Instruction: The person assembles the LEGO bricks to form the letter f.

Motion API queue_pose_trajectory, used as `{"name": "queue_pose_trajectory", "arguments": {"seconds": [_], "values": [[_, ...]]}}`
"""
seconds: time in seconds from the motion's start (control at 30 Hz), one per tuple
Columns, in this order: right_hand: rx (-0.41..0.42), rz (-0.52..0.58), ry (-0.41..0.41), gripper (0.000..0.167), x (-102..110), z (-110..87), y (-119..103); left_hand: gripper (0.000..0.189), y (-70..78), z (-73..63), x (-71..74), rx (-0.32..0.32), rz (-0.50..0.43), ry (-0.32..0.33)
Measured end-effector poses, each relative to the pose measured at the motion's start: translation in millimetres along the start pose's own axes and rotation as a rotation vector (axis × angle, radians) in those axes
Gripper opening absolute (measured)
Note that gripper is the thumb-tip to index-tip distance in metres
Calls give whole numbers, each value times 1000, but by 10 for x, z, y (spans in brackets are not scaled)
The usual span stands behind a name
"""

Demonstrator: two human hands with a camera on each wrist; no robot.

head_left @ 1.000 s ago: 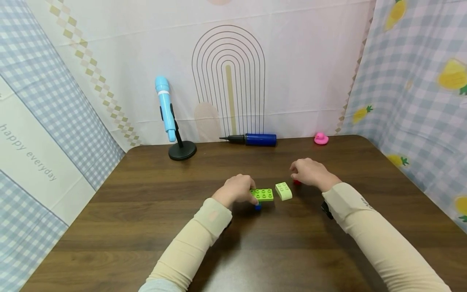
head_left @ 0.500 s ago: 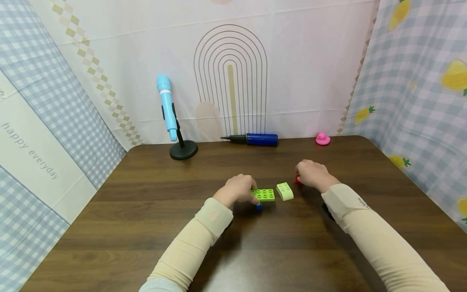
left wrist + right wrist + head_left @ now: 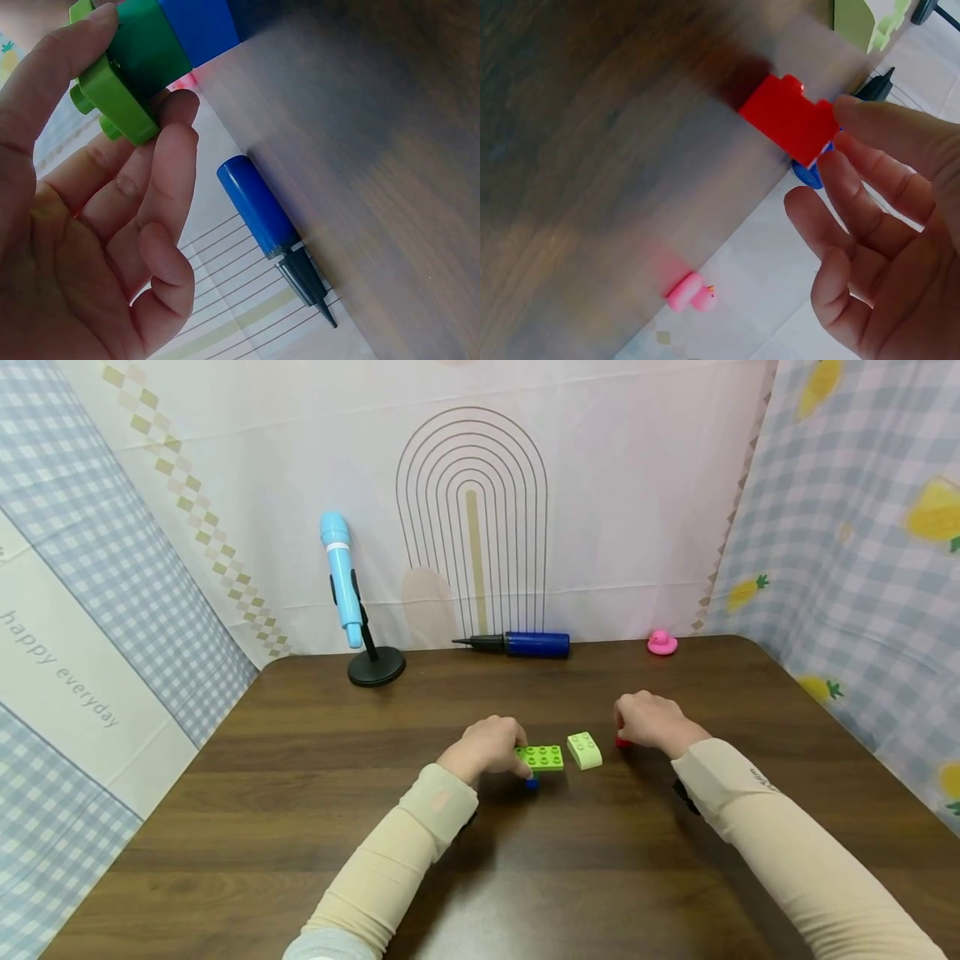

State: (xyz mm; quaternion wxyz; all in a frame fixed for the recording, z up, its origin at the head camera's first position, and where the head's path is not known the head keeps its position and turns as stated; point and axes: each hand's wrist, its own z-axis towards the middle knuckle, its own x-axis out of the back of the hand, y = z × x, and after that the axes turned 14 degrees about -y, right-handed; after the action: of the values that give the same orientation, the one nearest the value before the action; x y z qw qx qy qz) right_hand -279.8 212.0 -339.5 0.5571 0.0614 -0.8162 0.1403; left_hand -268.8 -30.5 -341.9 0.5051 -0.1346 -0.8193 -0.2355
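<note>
My left hand grips a small stack of toy building bricks. A lime-green plate brick with studs tops it; below come a dark green brick and a blue brick. The left thumb and fingertips pinch the stack's edge in the left wrist view. Between the hands, a pale green curved brick sits on the table, untouched. My right hand pinches a red brick between thumb and fingertips, just right of the pale brick. In the head view most of the red brick is hidden by that hand.
Along the back of the wooden table stand a light blue microphone on a black stand, a blue hand pump lying flat, and a pink toy duck. Patterned cloth hangs behind and at both sides.
My right hand has lowered its fingers onto the red brick, taken hold of it and shifted it slightly right and nearer. My left hand and its stack stay in place.
</note>
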Motion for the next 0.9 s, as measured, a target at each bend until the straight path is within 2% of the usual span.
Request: {"name": "queue_pose_trajectory", "arguments": {"seconds": [0.17, 0.43, 0.67, 0.9], "values": [[6, -19, -10, 21, 31, -22, 15, 32, -5, 3, -1, -2, -2, -1], [12, -27, -64, 8, 3, -9, 27, 33, 4, 0, 0, 8, -3, -6], [21, -31, -7, 14, -62, -4, 13, 33, -3, 1, -8, 6, -9, -5], [21, -18, -31, 25, -108, 13, 16, 33, -7, 5, -1, 8, -11, -2]]}}
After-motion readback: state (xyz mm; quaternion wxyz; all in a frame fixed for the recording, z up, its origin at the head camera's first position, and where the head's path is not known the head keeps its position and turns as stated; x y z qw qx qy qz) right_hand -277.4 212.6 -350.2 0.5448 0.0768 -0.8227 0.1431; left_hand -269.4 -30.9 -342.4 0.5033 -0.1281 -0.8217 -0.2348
